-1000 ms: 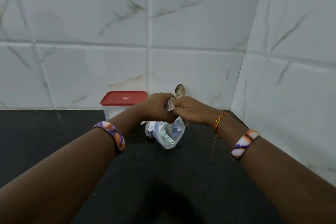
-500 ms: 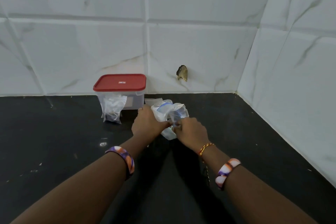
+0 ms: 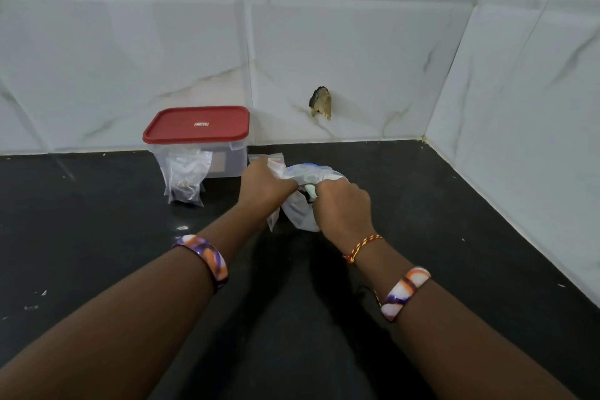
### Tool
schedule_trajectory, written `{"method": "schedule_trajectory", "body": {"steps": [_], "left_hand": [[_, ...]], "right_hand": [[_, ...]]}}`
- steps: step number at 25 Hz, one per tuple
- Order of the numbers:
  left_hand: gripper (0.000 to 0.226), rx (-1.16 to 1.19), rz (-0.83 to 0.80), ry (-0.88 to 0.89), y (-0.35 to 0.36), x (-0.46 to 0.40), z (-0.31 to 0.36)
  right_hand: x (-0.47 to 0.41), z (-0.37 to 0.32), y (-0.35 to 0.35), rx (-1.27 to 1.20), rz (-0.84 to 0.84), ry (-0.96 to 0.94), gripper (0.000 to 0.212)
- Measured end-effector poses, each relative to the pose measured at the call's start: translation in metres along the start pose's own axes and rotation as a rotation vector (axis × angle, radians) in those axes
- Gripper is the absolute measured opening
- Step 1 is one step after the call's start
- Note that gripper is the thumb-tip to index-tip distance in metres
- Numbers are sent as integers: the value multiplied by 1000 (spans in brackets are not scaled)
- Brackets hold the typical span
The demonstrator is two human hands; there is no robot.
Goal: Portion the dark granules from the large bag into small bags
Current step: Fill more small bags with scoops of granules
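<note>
- I take the box (image 3: pixel 198 143) as my landmark: a clear tub with a red lid (image 3: pixel 196 124), standing on the black table (image 3: pixel 97 237) against the tiled wall (image 3: pixel 130 58).
- A small bag (image 3: pixel 185 177) leans on the front of the box, upright, with something dark settled at its bottom.
- Just right of the box, my left hand (image 3: pixel 264 187) and right hand (image 3: pixel 341 209) meet over the large bag (image 3: pixel 300 204), a crumpled clear bag with blue print that rests on the table.
- My left hand's fingers are closed on the bag's upper edge; that hand also seems to hold thin clear plastic that shows above and below the fist, though I cannot tell what it is.
- My right hand's fingers are curled shut on the bag's top on the side farther from the box; something pale green (image 3: pixel 310 190) peeks out between the hands, too small for me to name.
- I see a dark patch at the bag's mouth; whether it is the granules I cannot tell.
- Each forearm wears a bangle, left (image 3: pixel 203 255) and right (image 3: pixel 406 292); a red-and-yellow thread (image 3: pixel 362 245) circles the right wrist.
- On the wall, up and right of the box, a chipped hole (image 3: pixel 321 102) shows.
</note>
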State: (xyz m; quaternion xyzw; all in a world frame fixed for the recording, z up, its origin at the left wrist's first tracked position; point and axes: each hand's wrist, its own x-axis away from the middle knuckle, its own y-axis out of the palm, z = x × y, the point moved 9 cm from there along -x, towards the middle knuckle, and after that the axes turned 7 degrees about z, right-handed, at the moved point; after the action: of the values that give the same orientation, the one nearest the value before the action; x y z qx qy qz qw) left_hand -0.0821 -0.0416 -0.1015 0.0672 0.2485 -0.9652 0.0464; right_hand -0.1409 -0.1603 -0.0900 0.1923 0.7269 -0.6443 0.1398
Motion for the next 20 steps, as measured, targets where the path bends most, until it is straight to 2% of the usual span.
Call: {"method": "schedule_trajectory", "body": {"steps": [3, 8, 11, 14, 18, 20], "left_hand": [[48, -44, -76, 99, 20, -4, 28], [60, 27, -319, 262, 82, 11, 78], [59, -67, -415, 332, 116, 26, 86], [59, -85, -351, 346, 113, 22, 84], [48, -26, -85, 218, 73, 0, 66], [51, -19, 21, 151, 53, -7, 53]], "right_hand": [[-1, 17, 7, -37, -28, 48, 27], [4, 88, 22, -488, -21, 485, 18], [13, 118, 30, -659, 14, 655, 9], [12, 120, 35, -666, -13, 661, 10], [3, 111, 26, -620, 29, 608, 20], [3, 109, 21, -638, 56, 638, 20]]}}
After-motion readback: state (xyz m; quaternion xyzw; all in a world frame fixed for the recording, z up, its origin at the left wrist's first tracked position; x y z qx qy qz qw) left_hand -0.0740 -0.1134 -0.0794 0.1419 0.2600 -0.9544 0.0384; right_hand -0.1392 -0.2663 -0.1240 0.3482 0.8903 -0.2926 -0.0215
